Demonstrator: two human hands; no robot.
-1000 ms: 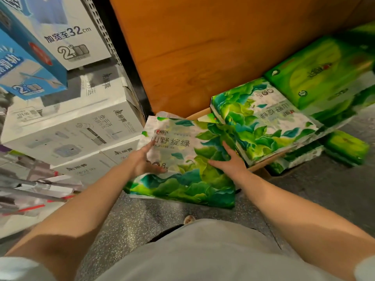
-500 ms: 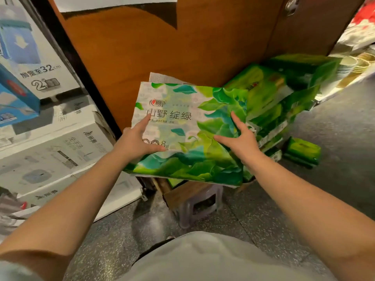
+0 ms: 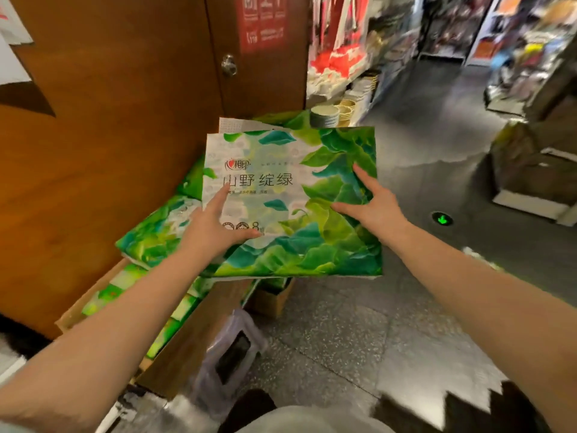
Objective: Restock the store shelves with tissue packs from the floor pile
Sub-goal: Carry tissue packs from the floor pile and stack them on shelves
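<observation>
I hold a flat tissue pack (image 3: 290, 195), printed with green leaves and white lettering, up in front of me above the pile. My left hand (image 3: 212, 226) grips its lower left part, thumb and forefinger lying on the top face. My right hand (image 3: 371, 204) grips its right side the same way. The other fingers of both hands are hidden under the pack. More green tissue packs (image 3: 153, 235) lie stacked below on the left, on and in a cardboard box (image 3: 193, 332).
A brown wooden door (image 3: 125, 89) stands behind the pile. A plastic stool (image 3: 231, 354) and a small carton (image 3: 274, 301) sit on the grey floor. Stacked bowls (image 3: 324, 115) and goods shelves (image 3: 530, 170) line the aisle to the right.
The pack has risen off the pile and swung right with both hands on it. My view has turned right, from the boxed goods toward the aisle.
</observation>
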